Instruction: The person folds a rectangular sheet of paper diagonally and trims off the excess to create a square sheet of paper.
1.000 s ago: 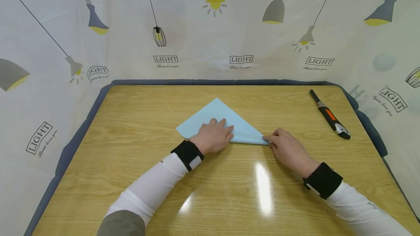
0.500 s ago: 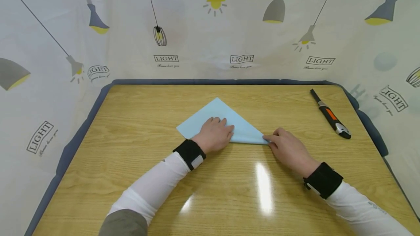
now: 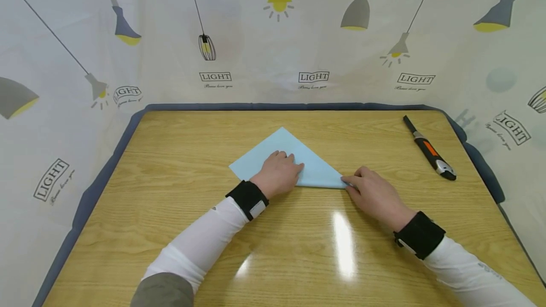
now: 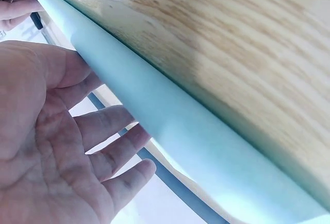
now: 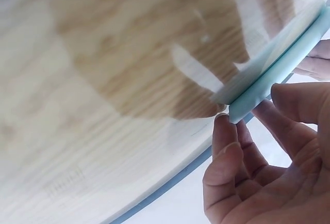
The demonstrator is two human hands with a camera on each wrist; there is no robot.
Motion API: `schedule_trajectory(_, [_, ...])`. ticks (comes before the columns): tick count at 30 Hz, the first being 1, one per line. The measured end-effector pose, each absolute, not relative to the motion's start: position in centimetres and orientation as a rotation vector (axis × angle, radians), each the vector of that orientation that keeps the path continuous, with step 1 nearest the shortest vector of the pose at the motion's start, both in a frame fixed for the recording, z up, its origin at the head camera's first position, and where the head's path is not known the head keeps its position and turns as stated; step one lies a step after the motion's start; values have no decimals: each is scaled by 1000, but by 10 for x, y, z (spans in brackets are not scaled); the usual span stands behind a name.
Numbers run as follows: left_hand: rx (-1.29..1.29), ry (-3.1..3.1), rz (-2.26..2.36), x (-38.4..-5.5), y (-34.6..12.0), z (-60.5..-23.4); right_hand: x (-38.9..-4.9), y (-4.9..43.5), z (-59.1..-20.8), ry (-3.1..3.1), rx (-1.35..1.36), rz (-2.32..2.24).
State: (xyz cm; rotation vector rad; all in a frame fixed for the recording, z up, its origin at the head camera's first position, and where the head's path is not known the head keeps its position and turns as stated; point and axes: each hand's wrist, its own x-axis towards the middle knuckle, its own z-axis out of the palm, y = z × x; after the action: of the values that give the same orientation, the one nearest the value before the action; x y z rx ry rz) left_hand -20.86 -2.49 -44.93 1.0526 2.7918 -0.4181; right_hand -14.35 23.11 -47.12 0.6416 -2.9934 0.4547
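Note:
A folded sheet of light blue paper (image 3: pixel 313 162) lies near the middle of the table, one corner pointing away from me. Its near side is a rounded fold (image 4: pixel 154 97), seen lengthwise in the left wrist view. My left hand (image 3: pixel 277 173) rests on top of the sheet, left of its centre, with fingers extended and a little spread. At the sheet's right corner, my right hand (image 3: pixel 375 195) pinches the narrow tip between thumb and fingers. From the right wrist view, the paper's end (image 5: pixel 240 111) sits among those fingertips.
A utility knife (image 3: pixel 431 153) with a black, orange and silver handle lies at the table's back right. Around the wooden table (image 3: pixel 179 155) runs a dark blue edge (image 3: pixel 256 106). Behind it hangs a white curtain (image 3: pixel 247 22) printed with lamps.
My left hand has shifted very slightly to the right over the paper. The right fingers have edged a little left along the fold at the tip.

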Motion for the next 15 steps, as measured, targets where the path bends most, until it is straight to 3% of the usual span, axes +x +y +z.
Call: schedule_trajectory(15, [1133, 2898, -347, -202, -29, -454, -143, 231, -473, -2959, 662, 424])
